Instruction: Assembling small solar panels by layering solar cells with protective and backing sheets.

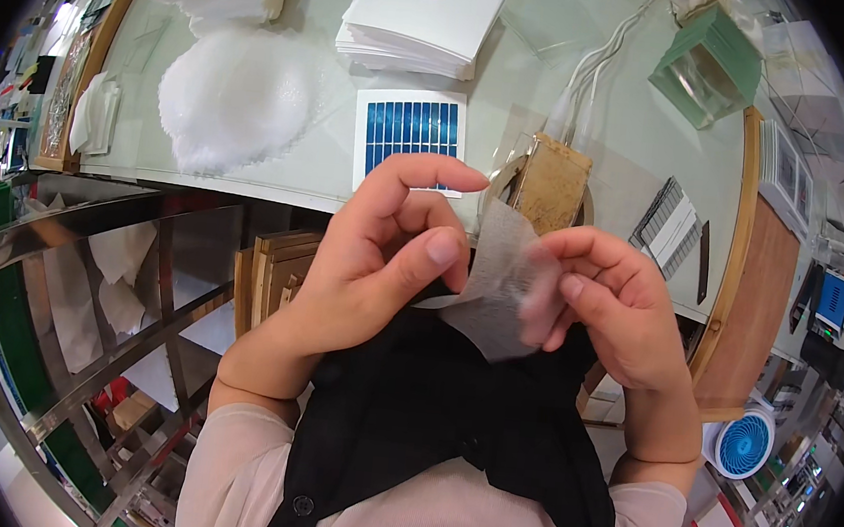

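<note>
A: Grip status?

B: Right hand (611, 305) is apparently pinching the right side of a thin grey translucent sheet (496, 285); contact's blurring. Left hand (394, 236) is curving loosely, thumb and index standing apart, clamping nothing I can see. Can't tell if a lower finger is touching the sheet.

A: Sheet location?

B: Hanging between the hands, over the wearer's black cloth apron (470, 408), just off the pale green table's (332, 147) near edge.

A: Handling?

B: It's looking very light, limp, probably easy to crease or tear. I'm favouring light pinches at opposite edges, no pulling on the middle.

A: Obstructions?

B: Tan rectangular block (553, 180) is sitting right behind the sheet; white cables (592, 68) are running beyond it. Blue gridded panel on white backing (412, 127) is lying past the left hand. Farther out, a stack of white square sheets with a round hole (418, 22) and a fluffy white pile (236, 97) are occupying the far side.
</note>
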Motion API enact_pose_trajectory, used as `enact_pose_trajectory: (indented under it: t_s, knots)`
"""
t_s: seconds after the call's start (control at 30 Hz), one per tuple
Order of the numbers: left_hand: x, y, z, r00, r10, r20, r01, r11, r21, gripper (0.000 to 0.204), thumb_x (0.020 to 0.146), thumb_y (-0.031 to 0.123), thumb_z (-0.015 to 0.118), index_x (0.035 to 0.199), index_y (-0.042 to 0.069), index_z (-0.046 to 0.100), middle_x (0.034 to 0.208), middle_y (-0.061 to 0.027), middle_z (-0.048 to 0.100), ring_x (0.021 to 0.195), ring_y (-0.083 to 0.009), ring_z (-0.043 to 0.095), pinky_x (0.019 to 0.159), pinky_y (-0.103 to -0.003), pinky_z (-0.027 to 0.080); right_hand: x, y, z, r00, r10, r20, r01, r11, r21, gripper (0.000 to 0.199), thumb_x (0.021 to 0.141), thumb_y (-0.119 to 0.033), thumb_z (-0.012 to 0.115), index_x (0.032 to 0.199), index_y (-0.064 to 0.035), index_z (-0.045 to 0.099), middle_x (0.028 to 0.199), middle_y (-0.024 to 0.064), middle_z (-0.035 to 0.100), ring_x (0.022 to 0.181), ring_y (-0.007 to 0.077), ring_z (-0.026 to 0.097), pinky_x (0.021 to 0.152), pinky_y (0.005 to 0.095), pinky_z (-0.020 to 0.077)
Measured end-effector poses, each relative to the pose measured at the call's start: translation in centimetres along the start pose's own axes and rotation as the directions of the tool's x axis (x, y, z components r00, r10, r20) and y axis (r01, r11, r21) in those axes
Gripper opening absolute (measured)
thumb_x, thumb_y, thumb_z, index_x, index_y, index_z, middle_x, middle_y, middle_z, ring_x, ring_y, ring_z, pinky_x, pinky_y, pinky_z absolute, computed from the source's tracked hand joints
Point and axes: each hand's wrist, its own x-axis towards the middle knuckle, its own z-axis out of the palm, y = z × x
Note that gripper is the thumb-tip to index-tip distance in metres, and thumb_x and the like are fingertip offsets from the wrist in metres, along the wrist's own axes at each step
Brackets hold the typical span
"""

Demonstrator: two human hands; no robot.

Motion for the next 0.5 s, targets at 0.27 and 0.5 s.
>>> enact_pose_trajectory:
  t_s: [0.27, 0.5]
  knots:
    - [-0.5, -0.4, 1.5, 0.990, -0.114, 0.078, 0.118, 0.992, -0.048, 0.050, 0.078, 0.008, 0.071, 0.121, 0.007, 0.046, 0.089, -0.0039, 0.050, 0.075, -0.0106, 0.052, 0.067, -0.022, 0.044, -1.3, -0.4, 0.2, 0.995, -0.094, -0.023, 0.094, 0.995, 0.019, 0.024, 0.087, -0.004, 0.047, 0.109, 0.0043, 0.053, 0.087, 0.0084, 0.062, 0.069, 0.0149, 0.062, 0.062, 0.0250, 0.0503]
    - [-0.4, -0.8, 0.6, 0.981, 0.050, 0.190, -0.116, 0.929, 0.353, 0.012, 0.088, 0.012, 0.058, 0.083, 0.001, 0.056, 0.077, -0.0048, 0.049, 0.070, -0.0152, 0.047, 0.064, -0.025, 0.040, -2.2, 0.9, 0.1, 0.940, -0.248, -0.236, 0.220, 0.966, -0.138, 0.028, 0.089, -0.001, 0.035, 0.106, 0.0038, 0.056, 0.066, -0.0026, 0.046, 0.056, 0.0036, 0.038, 0.054, 0.0167, 0.0326]
